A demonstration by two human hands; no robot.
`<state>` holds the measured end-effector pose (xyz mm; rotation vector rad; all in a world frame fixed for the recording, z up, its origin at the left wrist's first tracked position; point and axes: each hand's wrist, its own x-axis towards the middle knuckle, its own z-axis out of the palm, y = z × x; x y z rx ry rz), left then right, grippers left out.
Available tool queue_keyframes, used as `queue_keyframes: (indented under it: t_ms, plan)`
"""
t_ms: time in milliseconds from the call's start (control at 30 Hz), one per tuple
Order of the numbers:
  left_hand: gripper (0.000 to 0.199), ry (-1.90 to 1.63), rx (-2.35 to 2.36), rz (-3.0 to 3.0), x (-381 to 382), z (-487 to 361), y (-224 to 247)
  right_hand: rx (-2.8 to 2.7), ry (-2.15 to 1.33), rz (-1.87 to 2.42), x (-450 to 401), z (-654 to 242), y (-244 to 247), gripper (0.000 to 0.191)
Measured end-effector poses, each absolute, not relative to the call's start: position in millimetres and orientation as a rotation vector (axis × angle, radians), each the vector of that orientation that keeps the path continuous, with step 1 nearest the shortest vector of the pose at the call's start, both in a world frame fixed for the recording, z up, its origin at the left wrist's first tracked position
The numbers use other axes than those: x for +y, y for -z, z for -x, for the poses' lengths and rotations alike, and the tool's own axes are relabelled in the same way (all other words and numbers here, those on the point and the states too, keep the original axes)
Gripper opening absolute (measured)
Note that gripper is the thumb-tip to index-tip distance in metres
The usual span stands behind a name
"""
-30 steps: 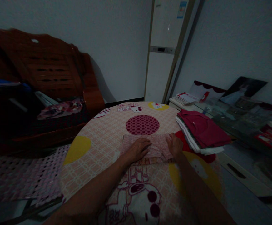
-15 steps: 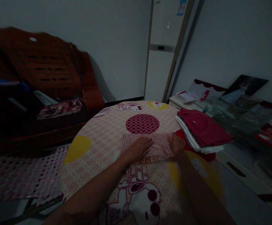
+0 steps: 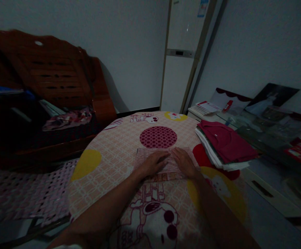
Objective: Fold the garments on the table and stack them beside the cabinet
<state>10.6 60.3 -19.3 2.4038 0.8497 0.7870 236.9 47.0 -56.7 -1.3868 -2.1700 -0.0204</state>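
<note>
A folded pinkish cloth garment (image 3: 171, 168) lies flat on the round table, which is covered by a patterned tablecloth (image 3: 119, 152). My left hand (image 3: 154, 163) rests palm down on its left half, fingers stretched toward the middle. On the right half lies my right hand (image 3: 184, 162), also flat, its fingertips close to those of the left. Both hands press on the fabric without gripping it. To the right sits a stack of folded clothes (image 3: 224, 141), a dark red shirt on top and white cloth beneath.
A wooden bench (image 3: 59, 79) with clothing on it stands at the left, beside a woven seat (image 3: 28, 193). At the right is a glass-topped cabinet (image 3: 259, 138) with papers and a photo. A tall white air conditioner (image 3: 177, 79) stands behind the table.
My right hand has let go of the garment's right edge and moved left, now flat on the cloth near my left hand. The left hand has stayed nearly in place.
</note>
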Motion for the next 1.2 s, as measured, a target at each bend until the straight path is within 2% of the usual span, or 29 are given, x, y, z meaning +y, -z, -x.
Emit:
queue_keyframes:
  t_ms: [133,267,400,667,900,1200]
  plan:
    - [0.028,-0.962,1.074,-2.19,68.4,-1.9,6.3,-2.152,0.004,1.373,47.8,-240.0,58.8,0.042]
    - [0.022,-0.89,1.175,-2.207,72.1,5.1,11.4,-2.129,-0.018,1.367,48.4,-239.7,59.9,0.043]
    - [0.022,-0.854,1.196,-2.35,71.8,3.5,21.7,-2.076,-0.013,1.332,44.5,-240.3,52.6,0.04]
    - [0.019,-0.794,1.275,-2.437,68.8,-0.8,18.3,-2.153,0.018,1.23,34.6,-238.8,35.9,0.017]
    - [0.018,-0.787,1.249,-2.42,73.5,5.9,23.1,-2.115,0.003,1.255,34.7,-237.8,40.3,0.021]
    - [0.023,-0.764,1.213,-2.349,67.5,3.6,17.2,-2.057,-0.055,1.211,37.4,-239.1,43.2,0.015]
